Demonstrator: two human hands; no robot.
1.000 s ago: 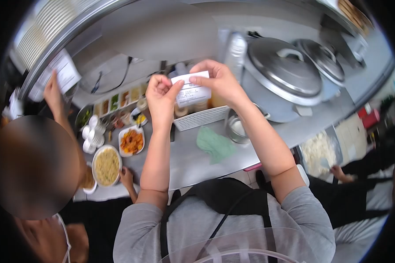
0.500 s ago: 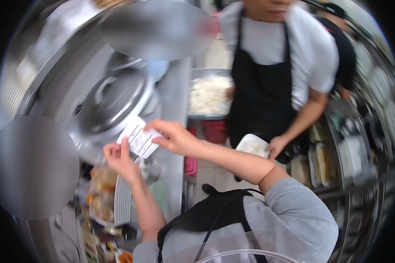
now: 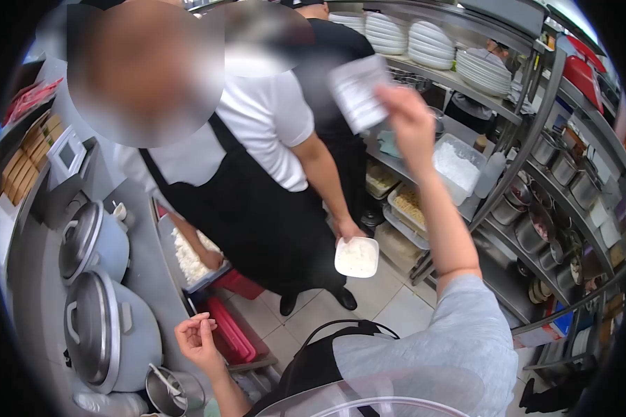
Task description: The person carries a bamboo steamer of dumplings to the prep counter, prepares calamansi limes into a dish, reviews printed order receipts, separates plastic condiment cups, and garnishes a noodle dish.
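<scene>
My right hand (image 3: 409,125) is raised at the upper right, pinching a white printed paper slip (image 3: 359,92) by its edge; both are blurred by motion. The print cannot be read. At the lower left my left hand (image 3: 200,342) hovers beside the steel counter (image 3: 142,229), its fingers curled in and nothing visible in them. Below it on the counter stands a metal container (image 3: 174,393) with a utensil handle in it. Facing me, a co-worker in a black apron (image 3: 257,229) holds a square white bowl of rice (image 3: 357,256).
Two large lidded pots (image 3: 111,333) line the counter on the left. The co-worker's other hand is in a tub of rice (image 3: 188,257) above a red crate (image 3: 229,330). Stacked plates (image 3: 431,45) fill a shelf. Steel pots (image 3: 535,226) stand on a right-hand rack. Another person stands behind.
My view has swung right. The paper slip was between both hands; now only my right hand has it, held out to the upper right. My left hand has let go.
</scene>
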